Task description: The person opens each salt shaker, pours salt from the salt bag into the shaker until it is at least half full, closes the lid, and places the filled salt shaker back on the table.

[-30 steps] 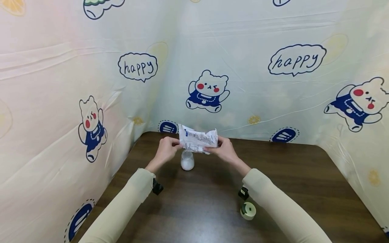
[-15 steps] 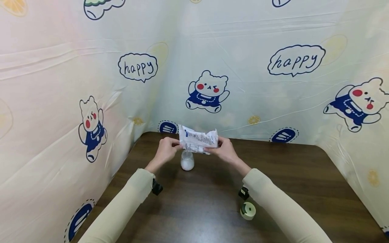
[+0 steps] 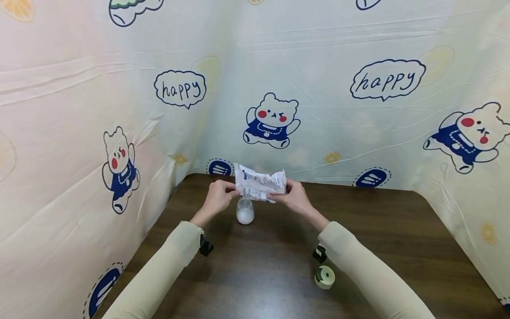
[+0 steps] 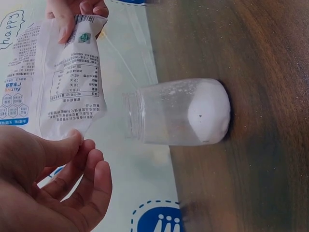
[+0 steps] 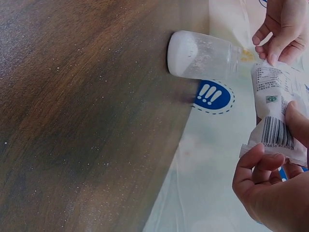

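Both hands hold a white printed plastic packet [image 3: 260,182] tilted over a small clear glass jar [image 3: 245,215]. My left hand [image 3: 217,197] pinches the packet's corner between thumb and index finger, close to the jar's mouth [image 4: 131,115]; its other fingers are loosely bent in the left wrist view. My right hand [image 3: 295,198] grips the opposite end, near the barcode [image 5: 277,133], with the thumb on the printed face. White grains [image 4: 208,113] fill the bottom part of the jar, and some cling to its inner wall. The jar stands upright on the table.
On the brown wooden table [image 3: 255,266], a round pale green lid-like piece [image 3: 325,278] lies near the right forearm. White specks [image 5: 99,150] are scattered over the wood. Patterned cloth [image 3: 318,133] hangs behind and beside the table.
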`<state>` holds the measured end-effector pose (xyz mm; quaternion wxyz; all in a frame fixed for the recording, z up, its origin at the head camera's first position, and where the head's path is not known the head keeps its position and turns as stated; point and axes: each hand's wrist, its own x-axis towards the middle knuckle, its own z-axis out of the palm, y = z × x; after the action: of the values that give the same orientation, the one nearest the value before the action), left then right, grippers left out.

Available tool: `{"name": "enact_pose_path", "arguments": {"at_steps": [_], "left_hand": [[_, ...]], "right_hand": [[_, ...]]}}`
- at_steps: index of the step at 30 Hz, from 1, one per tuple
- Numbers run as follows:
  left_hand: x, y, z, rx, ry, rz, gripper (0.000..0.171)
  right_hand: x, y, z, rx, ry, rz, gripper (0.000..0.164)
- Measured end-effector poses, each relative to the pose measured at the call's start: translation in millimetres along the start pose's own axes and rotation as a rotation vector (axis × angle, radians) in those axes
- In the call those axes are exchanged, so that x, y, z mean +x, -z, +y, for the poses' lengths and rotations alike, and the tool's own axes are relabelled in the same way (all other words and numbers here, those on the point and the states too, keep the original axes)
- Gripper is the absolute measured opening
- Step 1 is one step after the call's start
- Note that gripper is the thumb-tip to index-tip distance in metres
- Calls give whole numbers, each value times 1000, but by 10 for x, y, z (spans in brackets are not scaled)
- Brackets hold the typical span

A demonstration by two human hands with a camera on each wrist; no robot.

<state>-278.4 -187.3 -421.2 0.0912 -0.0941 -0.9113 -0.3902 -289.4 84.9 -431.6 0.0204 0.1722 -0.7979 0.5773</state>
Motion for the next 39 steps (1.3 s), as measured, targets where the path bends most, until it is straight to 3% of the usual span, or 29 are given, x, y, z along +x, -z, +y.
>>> {"name": "enact_pose_path", "arguments": {"at_steps": [17,39], "left_hand": [[-15,8,3,-5,0,1,12],[-15,13,-14,-2,19,-12,15]], "right_hand": [[-13,-22,-14,-7,-51,5,45],[-8,-27,10,-8,-32,8,44]]}}
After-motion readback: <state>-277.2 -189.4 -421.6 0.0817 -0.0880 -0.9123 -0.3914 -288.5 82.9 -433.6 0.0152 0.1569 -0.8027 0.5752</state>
